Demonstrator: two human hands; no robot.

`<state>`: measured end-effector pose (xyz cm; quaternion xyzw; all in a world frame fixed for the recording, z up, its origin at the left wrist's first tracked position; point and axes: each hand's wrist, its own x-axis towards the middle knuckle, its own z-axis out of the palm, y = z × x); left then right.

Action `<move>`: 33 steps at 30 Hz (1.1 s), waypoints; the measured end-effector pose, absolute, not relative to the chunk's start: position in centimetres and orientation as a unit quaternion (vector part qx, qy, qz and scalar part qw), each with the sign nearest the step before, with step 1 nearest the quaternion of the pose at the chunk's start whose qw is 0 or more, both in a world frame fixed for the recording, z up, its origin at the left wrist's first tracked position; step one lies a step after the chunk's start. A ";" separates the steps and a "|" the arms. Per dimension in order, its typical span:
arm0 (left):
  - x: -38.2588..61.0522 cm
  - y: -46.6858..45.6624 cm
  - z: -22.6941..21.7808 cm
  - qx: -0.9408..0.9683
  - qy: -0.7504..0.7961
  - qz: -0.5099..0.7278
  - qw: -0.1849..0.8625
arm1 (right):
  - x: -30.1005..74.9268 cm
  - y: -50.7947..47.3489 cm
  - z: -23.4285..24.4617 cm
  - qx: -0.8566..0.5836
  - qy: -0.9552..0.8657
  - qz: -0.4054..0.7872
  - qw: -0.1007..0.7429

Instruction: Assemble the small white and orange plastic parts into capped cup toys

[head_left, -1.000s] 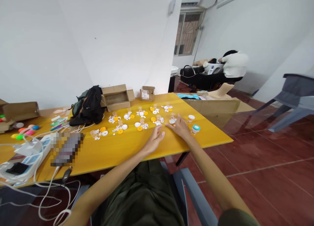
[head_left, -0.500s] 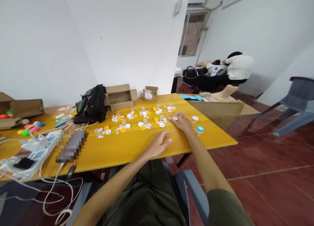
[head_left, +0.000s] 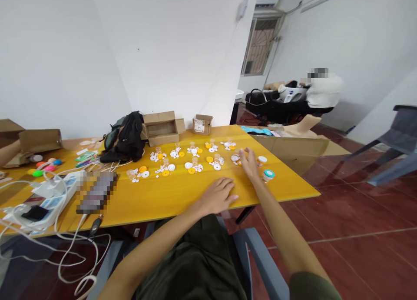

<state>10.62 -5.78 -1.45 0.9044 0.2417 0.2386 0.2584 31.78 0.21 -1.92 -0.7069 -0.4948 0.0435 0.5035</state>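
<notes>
My right hand [head_left: 249, 164] is over the right part of the yellow table, thumb and fingers apart, with nothing visible in it. By its thumb side sit a small white disc [head_left: 234, 158] and a bit of yellow, partly hidden by the hand. A small jar with a white lid [head_left: 262, 159] stands just right of the hand, and a jar with a teal lid [head_left: 269, 174] is nearer the edge. My left hand [head_left: 217, 195] rests near the front edge, fingers loosely stretched, holding nothing. Beyond it lie groups of clear cups [head_left: 194, 161], yellow discs [head_left: 191, 171], white discs [head_left: 171, 167] and small dotted white pieces.
Open cardboard boxes [head_left: 161, 128] and a black bag [head_left: 128, 137] stand at the back. Left are a power strip [head_left: 61, 198], cables, a blurred-out device [head_left: 97, 193] and coloured balls [head_left: 38, 173]. A large carton [head_left: 289, 150] adjoins the table's right side. Another person [head_left: 324, 91] sits in the background.
My right hand has lifted off the white disc and shifted slightly right, its fingers spreading. My left hand has moved a little toward me and right. The view has turned slightly left.
</notes>
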 end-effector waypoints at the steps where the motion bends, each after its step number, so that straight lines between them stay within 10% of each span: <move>1: 11.0 -5.7 -1.6 0.910 0.239 0.241 0.238 | 31.5 -0.1 -1.8 -0.695 -0.501 0.025 0.514; 9: 15.2 -3.7 -1.5 0.920 0.272 0.215 0.184 | 31.3 -3.4 0.7 -0.662 -0.565 -0.122 0.477; 20: 17.4 -1.6 -1.8 0.909 0.266 0.234 0.218 | 34.6 -3.7 1.4 -0.823 -0.530 -0.098 0.182; 28: 14.1 -3.2 -1.6 0.862 0.256 0.300 0.318 | 32.7 -5.1 3.1 -0.743 -0.603 -0.112 0.267; 33: 9.5 -4.1 -1.2 0.786 0.318 0.347 0.401 | 26.1 -6.4 3.2 -0.580 -0.727 0.092 0.356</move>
